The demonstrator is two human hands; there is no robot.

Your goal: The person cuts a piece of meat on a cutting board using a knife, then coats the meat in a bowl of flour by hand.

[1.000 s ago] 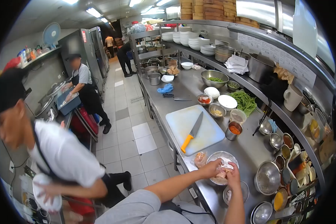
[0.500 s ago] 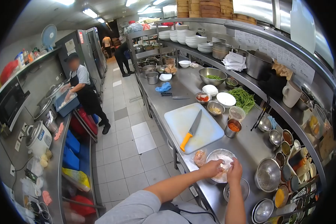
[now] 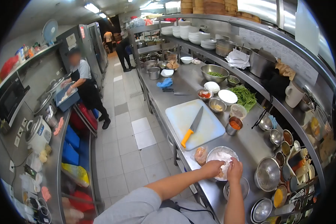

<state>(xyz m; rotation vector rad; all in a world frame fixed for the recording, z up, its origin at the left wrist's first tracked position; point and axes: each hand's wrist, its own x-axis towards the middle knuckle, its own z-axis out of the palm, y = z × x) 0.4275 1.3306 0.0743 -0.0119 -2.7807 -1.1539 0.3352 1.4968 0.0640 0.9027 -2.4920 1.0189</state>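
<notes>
Standing near the bench [image 3: 248, 151], I see both bare hands of the person at one metal bowl [image 3: 210, 152], which contains white powder [image 3: 221, 155]. This bowl lies at the near edge of the bench, directly under the fingers. The left hand [image 3: 214, 169] is over its near left side, and the right hand [image 3: 234, 170] is at its right side. The fingers of both hands are bent toward the powder; whether they grip something, I cannot tell, because the backs of the hands cover it. Something pinkish shows in the bowl, close to the left hand, too small for me to name.

Just beside the bowl, on its left, there is a clear bag [image 3: 201, 155] with pinkish contents. A second metal bowl [image 3: 245, 184] lies nearer to the person, and the right forearm passes above it, hiding a part of it. Beyond the powder is a white cutting board [image 3: 209, 139], and on it rests a knife [image 3: 193, 126] with an orange handle. To the right of the board stands a metal cup [image 3: 232, 131] with orange contents. Farther away I notice green beans [image 3: 246, 97] next to a white dish [image 3: 227, 97].
</notes>
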